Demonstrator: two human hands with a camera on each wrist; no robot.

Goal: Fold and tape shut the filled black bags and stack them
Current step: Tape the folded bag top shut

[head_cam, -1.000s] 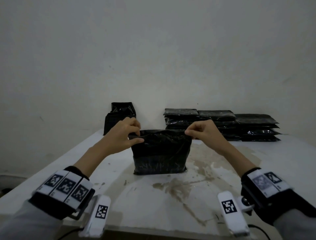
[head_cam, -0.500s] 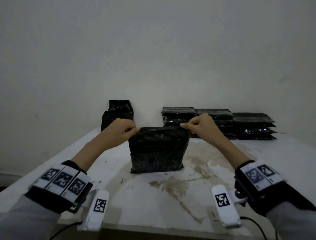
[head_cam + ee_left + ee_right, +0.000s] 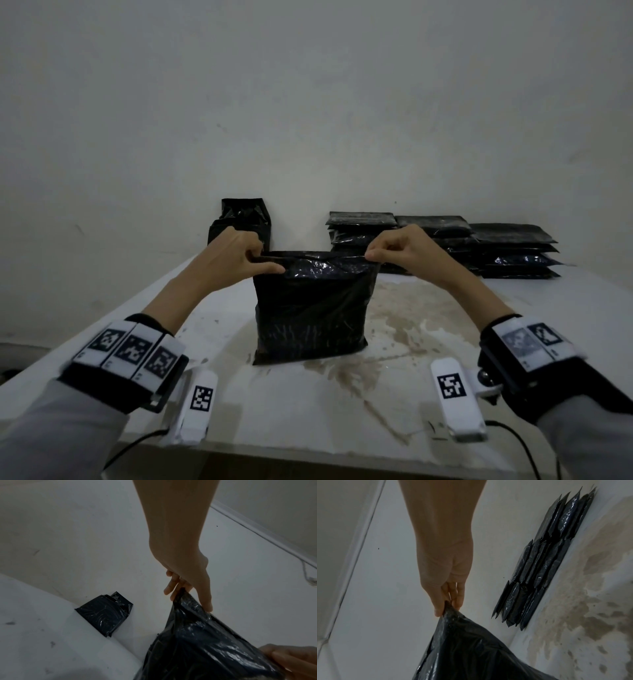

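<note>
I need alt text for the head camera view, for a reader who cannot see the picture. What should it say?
Two hands, left hand and right hand, pinch the top corners of an upright filled black bag on a stained white table. Behind it, against the wall, stand another upright bag on the left and stacks of flat sealed bags on the right.

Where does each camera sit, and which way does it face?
Head: on the person's head, facing forward and down at the table; shows both forearms, left hand, right hand.
Left wrist: on the left wrist, facing along the hand to the spare bag.
Right wrist: on the right wrist, facing along the hand to the stacked bags.
Shared: all show the upright black bag, pinched at its top corners.
</note>
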